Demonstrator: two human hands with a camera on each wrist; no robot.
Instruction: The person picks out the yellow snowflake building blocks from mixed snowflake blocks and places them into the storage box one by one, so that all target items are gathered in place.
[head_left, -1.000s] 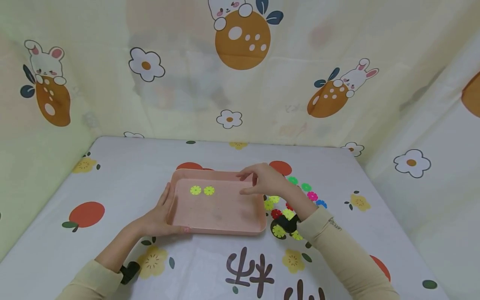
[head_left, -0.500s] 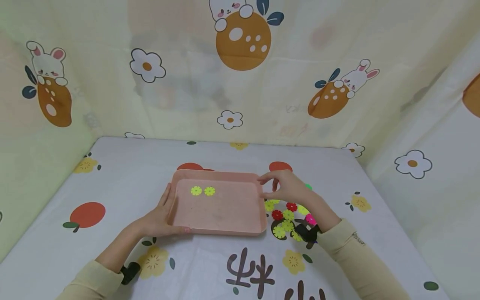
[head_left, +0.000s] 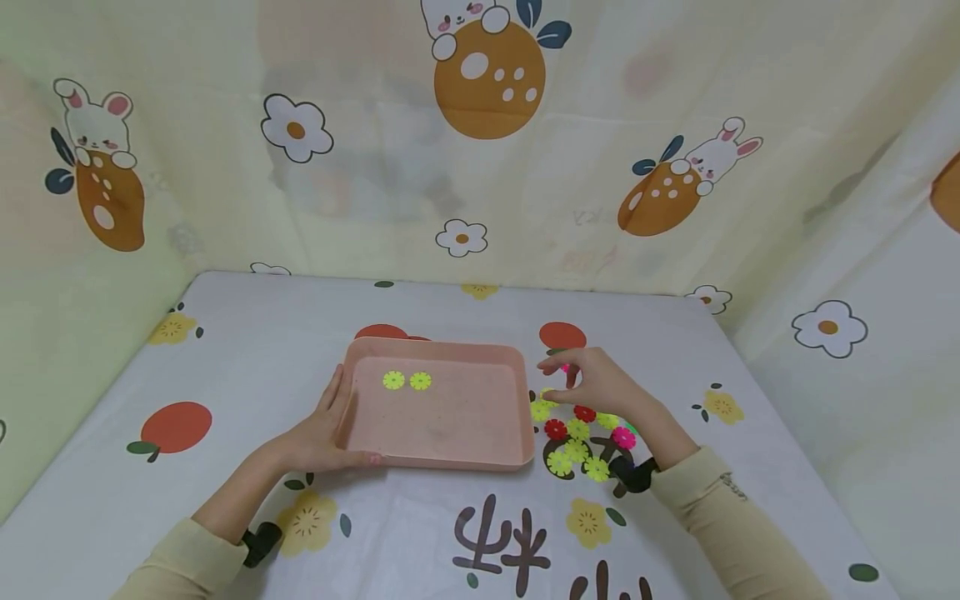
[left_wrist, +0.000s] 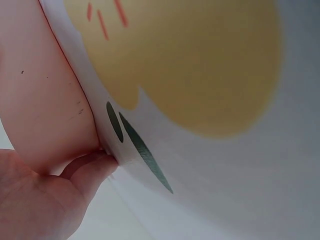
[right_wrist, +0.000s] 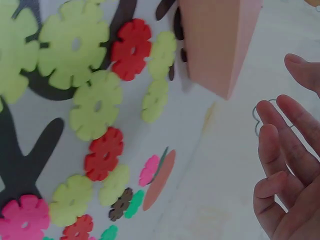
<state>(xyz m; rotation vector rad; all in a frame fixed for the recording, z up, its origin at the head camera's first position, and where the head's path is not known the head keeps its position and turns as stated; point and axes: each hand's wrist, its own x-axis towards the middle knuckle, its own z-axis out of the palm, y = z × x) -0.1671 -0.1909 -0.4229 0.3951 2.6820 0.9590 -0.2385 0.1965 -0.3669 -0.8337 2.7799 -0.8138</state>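
Note:
My left hand [head_left: 322,437] holds the near left corner of a pink rectangular tray [head_left: 442,429], thumb along the front wall and fingers against the left side. Two yellow notched snowflake discs [head_left: 393,381] lie side by side on the tray floor, toward the back left. Just beyond the tray's right edge, my right hand [head_left: 600,383] hovers over loose discs, thumb and fingers parted. The right wrist view shows nothing between those fingers. Beneath and beside it are yellow, red [right_wrist: 131,50], magenta [right_wrist: 25,220], green and dark discs, some hidden by the hand in the head view.
A white tablecloth [head_left: 247,358] printed with fruit, flowers and dark lettering covers the table. Loose discs crowd the area right of the tray, some overlapping. A cream curtain [head_left: 360,192] with rabbit prints hangs behind the table.
My right hand has moved right, from over the tray to above the loose discs, fingers parted. The left hand, tray and two yellow discs in it have stayed in place.

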